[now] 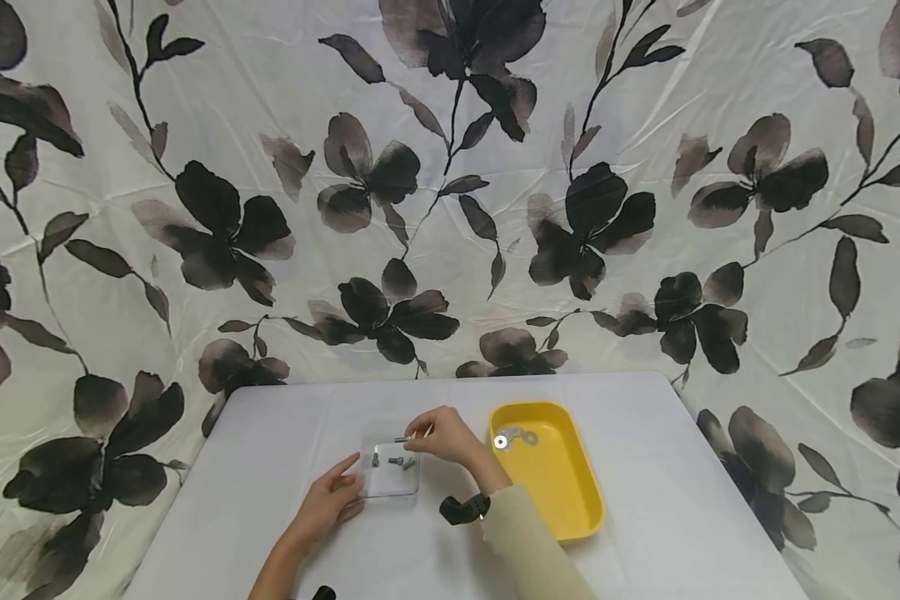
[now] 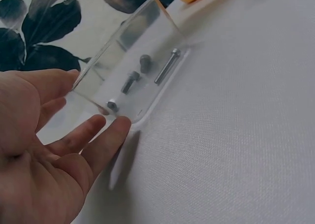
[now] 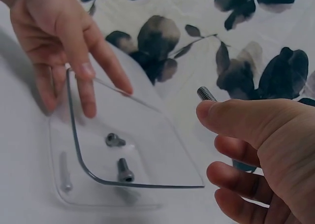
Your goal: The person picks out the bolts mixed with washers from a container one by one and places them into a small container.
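A clear plastic box (image 1: pixel 390 497) stands on the white table, with several metal socket-head screws (image 2: pixel 130 81) lying on its floor. One longer screw (image 2: pixel 168 66) lies along the box's side. My left hand (image 1: pixel 326 504) rests its fairly straight fingers against the left side and rim of the box. Above the box's far right corner, my right hand (image 1: pixel 446 437) pinches a screw (image 3: pixel 206 93) between thumb and forefinger. Its threaded end sticks out past the thumb; the rest is hidden by the fingers.
Right of the box is a yellow tray (image 1: pixel 558 492), with several round washers (image 1: pixel 530 437) in its far left corner. My right forearm crosses over the tray's near left edge. A floral cloth (image 1: pixel 450 250) hangs behind the table (image 1: pixel 682 500).
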`<move>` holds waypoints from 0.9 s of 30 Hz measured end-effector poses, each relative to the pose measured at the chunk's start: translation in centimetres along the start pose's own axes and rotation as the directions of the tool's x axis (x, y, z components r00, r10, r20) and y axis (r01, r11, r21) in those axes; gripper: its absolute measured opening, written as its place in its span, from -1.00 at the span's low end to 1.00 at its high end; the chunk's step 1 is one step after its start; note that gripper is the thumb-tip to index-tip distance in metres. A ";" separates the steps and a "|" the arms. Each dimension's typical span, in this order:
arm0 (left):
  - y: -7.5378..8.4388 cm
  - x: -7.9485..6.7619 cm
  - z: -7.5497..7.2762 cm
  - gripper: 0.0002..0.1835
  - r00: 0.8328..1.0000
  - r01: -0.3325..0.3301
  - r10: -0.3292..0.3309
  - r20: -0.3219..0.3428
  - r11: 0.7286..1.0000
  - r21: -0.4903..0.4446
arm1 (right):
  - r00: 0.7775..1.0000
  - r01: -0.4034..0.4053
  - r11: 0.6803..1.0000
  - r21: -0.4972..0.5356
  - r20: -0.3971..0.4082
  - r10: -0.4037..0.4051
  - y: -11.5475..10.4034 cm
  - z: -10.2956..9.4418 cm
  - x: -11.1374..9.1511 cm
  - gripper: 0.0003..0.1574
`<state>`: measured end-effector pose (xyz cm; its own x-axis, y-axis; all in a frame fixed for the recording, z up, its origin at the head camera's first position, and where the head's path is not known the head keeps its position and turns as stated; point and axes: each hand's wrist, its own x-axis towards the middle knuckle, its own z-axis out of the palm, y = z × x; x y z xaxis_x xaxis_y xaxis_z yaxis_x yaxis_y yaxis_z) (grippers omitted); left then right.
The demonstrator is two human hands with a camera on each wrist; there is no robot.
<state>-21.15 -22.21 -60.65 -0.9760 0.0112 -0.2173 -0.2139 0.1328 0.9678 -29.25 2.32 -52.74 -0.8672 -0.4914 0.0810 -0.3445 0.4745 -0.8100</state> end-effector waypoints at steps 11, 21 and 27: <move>-0.5 -0.1 0.4 -0.37 1.000 0.001 -0.002 -0.020 0.999 -0.038 | 1.000 0.012 1.000 0.013 0.017 -0.012 -0.2 1.6 0.1 -0.88; -0.4 -0.2 -0.3 -0.38 1.000 -0.004 0.003 -0.030 0.999 -0.038 | 0.999 0.027 0.999 0.047 0.043 -0.029 -0.8 2.3 0.6 -0.86; -0.4 0.0 0.0 -0.36 1.000 -0.011 0.012 0.013 0.998 -0.059 | 0.999 0.018 1.000 0.019 0.037 -0.019 -0.5 2.3 0.8 -0.85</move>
<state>-21.04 -22.24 -61.03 -0.9779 0.0254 -0.2075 -0.2051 0.0744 0.9759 -28.95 0.02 -53.54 -0.8466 -0.5269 0.0751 -0.3535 0.4512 -0.8194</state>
